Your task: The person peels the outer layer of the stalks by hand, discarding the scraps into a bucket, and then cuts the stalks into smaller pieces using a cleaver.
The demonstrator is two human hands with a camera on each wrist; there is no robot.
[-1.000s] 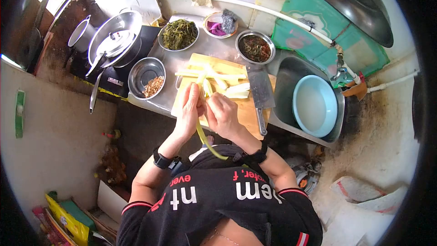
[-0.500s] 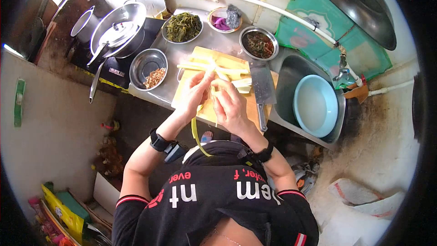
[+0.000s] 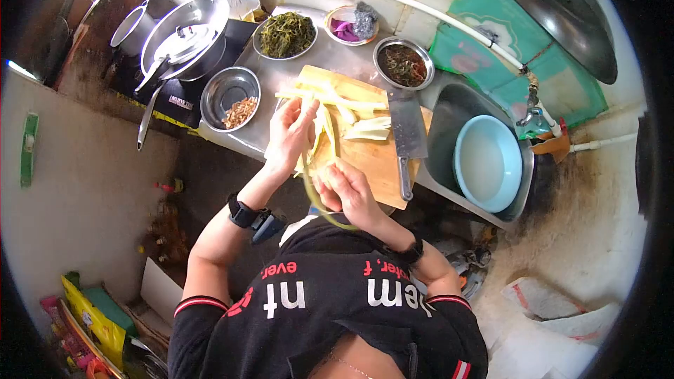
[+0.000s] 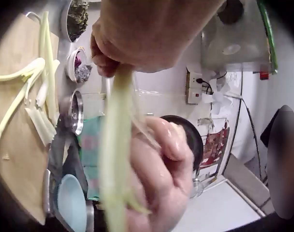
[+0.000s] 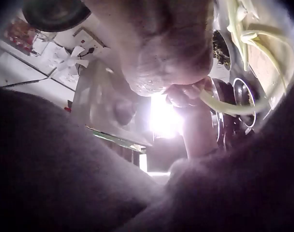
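Note:
My left hand (image 3: 291, 133) grips the upper end of a long pale-green celery stalk (image 4: 115, 154) above the wooden cutting board (image 3: 379, 172). The stalk hangs in a curve towards my shirt. Close beside it, my right hand (image 3: 346, 186) has curled fingers that pinch a thin peeled strip (image 4: 146, 133), seen in the left wrist view running from the stalk to those fingers. More stalks (image 3: 347, 102) lie across the board, with short pale pieces (image 3: 368, 128) near its right side. The right wrist view is mostly dark and glaring.
A cleaver (image 3: 408, 130) lies along the board's right edge. Bowls of greens (image 3: 288, 34), brown bits (image 3: 241, 112) and dark shreds (image 3: 404, 65) surround the board. A blue basin (image 3: 488, 161) sits in the sink; a pan (image 3: 186, 45) stands on the left.
My right hand has pulled down and away from my left hand, which stays high on the stalk. The hands were close together before. The view has shifted slightly.

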